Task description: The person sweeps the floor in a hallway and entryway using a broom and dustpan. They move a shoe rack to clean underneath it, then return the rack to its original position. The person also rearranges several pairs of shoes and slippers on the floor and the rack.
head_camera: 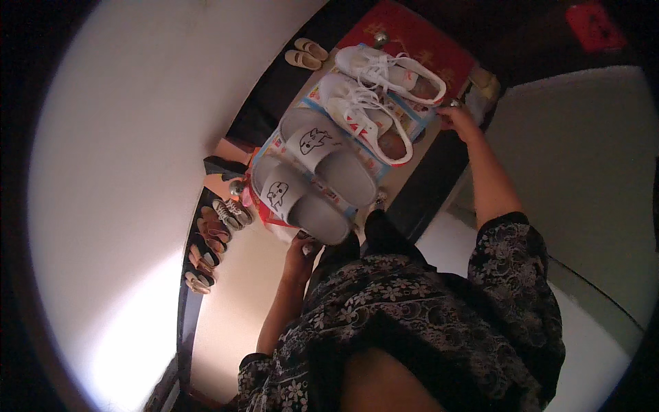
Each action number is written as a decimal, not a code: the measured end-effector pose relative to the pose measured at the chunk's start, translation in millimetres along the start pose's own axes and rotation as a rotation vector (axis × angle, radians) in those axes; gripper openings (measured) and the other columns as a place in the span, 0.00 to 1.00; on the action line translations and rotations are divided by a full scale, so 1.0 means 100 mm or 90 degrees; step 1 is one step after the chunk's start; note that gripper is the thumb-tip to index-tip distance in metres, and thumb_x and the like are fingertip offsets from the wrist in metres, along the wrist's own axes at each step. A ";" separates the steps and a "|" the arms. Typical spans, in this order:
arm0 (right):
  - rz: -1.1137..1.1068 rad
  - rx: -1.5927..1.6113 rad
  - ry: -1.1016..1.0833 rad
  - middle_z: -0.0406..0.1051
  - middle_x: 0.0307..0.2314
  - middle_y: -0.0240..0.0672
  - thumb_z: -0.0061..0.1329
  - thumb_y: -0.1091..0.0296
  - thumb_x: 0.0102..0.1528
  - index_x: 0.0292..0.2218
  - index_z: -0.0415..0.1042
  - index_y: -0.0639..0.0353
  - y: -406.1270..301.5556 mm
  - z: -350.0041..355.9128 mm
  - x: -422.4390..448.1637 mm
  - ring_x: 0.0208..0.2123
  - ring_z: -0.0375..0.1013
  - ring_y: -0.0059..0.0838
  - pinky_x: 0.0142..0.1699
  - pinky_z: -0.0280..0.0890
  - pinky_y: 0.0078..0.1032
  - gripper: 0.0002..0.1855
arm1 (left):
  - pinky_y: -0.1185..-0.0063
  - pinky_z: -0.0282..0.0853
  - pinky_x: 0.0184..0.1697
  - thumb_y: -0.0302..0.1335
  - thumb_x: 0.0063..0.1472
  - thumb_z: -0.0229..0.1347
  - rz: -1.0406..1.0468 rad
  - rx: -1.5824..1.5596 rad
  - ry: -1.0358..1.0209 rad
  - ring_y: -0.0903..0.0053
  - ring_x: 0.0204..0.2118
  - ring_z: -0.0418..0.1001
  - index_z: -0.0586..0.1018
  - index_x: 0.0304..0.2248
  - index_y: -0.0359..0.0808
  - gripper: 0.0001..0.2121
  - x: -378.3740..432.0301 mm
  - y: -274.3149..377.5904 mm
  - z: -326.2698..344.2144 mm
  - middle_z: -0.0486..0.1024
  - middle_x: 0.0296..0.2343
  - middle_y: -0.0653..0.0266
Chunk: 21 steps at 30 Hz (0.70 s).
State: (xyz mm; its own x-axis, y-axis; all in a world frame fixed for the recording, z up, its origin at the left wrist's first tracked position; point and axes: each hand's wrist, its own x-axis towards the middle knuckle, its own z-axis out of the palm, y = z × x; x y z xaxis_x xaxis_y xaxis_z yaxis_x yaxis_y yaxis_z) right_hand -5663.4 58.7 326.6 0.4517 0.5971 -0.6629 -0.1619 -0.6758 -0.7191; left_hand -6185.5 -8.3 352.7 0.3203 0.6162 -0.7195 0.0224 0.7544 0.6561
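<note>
In front of my body is a rack-like stand with a printed top [419, 119] in blue and white and shiny metal corner knobs. Two grey-and-white slide sandals [309, 177] lie on its near part, each strap bearing a cartoon animal drawing. Beyond them rest two white lace-up sneakers [378, 105] with red marks. My left hand [305, 250] grips the stand's near corner, where a metal knob shows by the fingers. Around the far right corner, beside another knob [455, 103], my right hand [457, 121] is closed. The stand's lower part is mostly hidden.
Several pairs of shoes [211, 232] line the wall at left. A beige pair [307, 54] sits on a dark ledge farther up. Behind the stand is a red mat [412, 31] with gold patterns. A pale wall [128, 129] rises at left; a red item [594, 26] shows upper right.
</note>
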 end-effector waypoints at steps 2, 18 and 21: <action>-0.032 -0.005 0.016 0.67 0.24 0.33 0.52 0.65 0.42 0.38 0.65 0.61 0.04 -0.02 -0.14 0.22 0.66 0.26 0.28 0.66 0.27 0.20 | 0.78 0.64 0.41 0.22 0.50 0.45 -0.123 -0.258 0.012 0.75 0.34 0.66 0.68 0.38 0.33 0.13 0.02 0.07 -0.02 0.69 0.32 0.63; -0.051 0.159 0.038 0.63 0.21 0.25 0.47 0.70 0.45 0.31 0.66 0.55 0.10 -0.71 -0.93 0.22 0.63 0.20 0.27 0.60 0.20 0.08 | 0.75 0.64 0.39 0.21 0.47 0.53 0.277 0.597 -0.351 0.68 0.39 0.66 0.71 0.37 0.36 0.14 -0.01 0.51 -0.07 0.68 0.37 0.59; 0.046 0.179 0.089 0.64 0.22 0.27 0.47 0.70 0.46 0.31 0.67 0.55 0.02 -0.79 -0.96 0.23 0.64 0.21 0.29 0.62 0.24 0.07 | 0.74 0.63 0.41 0.26 0.51 0.51 -0.368 0.024 -0.193 0.65 0.41 0.65 0.68 0.44 0.37 0.18 -0.05 0.65 -0.02 0.66 0.39 0.57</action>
State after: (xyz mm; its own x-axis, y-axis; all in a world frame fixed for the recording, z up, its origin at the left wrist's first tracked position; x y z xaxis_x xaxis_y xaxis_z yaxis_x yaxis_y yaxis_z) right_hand -5637.6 -33.7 405.2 0.5428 0.4737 -0.6936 -0.4259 -0.5565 -0.7134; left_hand -6187.4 37.8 398.4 0.4989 0.0180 -0.8664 0.3023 0.9334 0.1934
